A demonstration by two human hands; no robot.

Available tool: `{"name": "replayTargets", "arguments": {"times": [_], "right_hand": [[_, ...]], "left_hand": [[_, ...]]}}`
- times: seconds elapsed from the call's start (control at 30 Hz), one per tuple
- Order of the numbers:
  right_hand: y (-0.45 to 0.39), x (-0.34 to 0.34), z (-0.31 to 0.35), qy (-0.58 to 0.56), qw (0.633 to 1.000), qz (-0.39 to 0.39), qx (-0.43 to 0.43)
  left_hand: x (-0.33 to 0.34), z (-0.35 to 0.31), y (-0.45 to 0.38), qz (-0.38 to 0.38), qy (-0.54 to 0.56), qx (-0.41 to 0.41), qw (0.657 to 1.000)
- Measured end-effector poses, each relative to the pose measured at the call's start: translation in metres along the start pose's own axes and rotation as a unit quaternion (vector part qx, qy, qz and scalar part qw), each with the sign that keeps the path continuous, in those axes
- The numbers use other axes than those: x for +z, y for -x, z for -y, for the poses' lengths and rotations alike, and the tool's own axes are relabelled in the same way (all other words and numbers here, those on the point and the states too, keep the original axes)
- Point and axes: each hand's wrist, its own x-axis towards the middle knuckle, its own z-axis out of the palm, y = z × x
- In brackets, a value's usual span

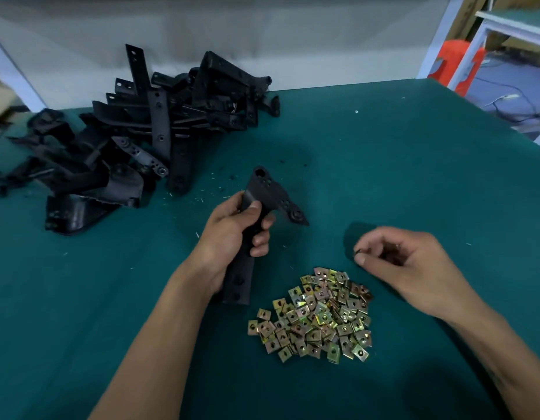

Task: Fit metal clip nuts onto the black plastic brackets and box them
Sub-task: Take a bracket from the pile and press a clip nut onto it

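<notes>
**Bracket in one hand, clip nut in the other**

A heap of clip nuts (312, 316) lies nearest, between the forearms. Above it, the left hand (232, 237) grips a black bracket (256, 225) by its long arm, while the right hand (408, 262) pinches a small clip nut (355, 252) at its fingertips. Beyond the left hand sits the bracket pile (135, 140) on the green table (414, 165).

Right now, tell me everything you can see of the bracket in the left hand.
The black plastic bracket looks matte and moulded: a long flat strip with round holes near its lower end, widening at the top into a head with small holes and a side arm ending in a round boss. The left hand grips its middle, holding it roughly upright over the green table. Nothing else touches it; no clip nut shows on it.
</notes>
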Motion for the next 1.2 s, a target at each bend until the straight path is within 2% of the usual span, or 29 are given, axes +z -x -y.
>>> {"name": "replayTargets", "arguments": {"times": [0.1,0.2,0.3,0.47,0.6,0.7,0.77,0.83,0.93,1.03,1.2], "right_hand": [[-0.016,-0.001,0.002,-0.217,0.974,-0.053,0.023],[-0.041,0.01,0.006,-0.262,0.96,-0.076,0.057],[-0.069,0.025,0.011,-0.319,0.941,-0.059,0.098],[-0.11,0.053,0.023,-0.409,0.906,-0.039,0.103],[-0.116,0.064,0.016,-0.341,0.93,-0.127,0.047],[-0.116,0.061,0.007,-0.252,0.944,-0.213,0.027],[-0.123,0.057,0.004,-0.192,0.951,-0.238,0.04],[-0.129,0.053,0.003,-0.141,0.964,-0.216,0.063],[-0.129,0.046,0.001,0.026,0.99,-0.116,0.07],[-0.123,0.039,0.0,0.161,0.985,-0.034,0.049],[-0.116,0.043,0.003,0.206,0.978,-0.014,0.027]], "left_hand": [[0.001,0.0,-0.003,0.021,0.046,-0.007,0.999],[-0.001,-0.004,-0.005,0.047,0.039,-0.007,0.998],[-0.001,-0.005,-0.005,0.059,0.035,-0.011,0.998],[0.0,-0.005,-0.006,0.051,0.063,-0.018,0.997],[-0.011,-0.01,-0.008,0.022,0.086,-0.015,0.996],[-0.025,-0.017,-0.012,0.011,0.164,-0.011,0.986],[-0.03,-0.019,-0.014,0.009,0.227,-0.006,0.974],[-0.031,-0.018,-0.015,0.003,0.255,0.003,0.967],[-0.029,-0.015,-0.017,-0.009,0.207,0.0,0.978],[-0.026,-0.014,-0.017,0.002,0.158,-0.007,0.987],[-0.026,-0.014,-0.015,0.031,0.116,-0.012,0.993]]}}
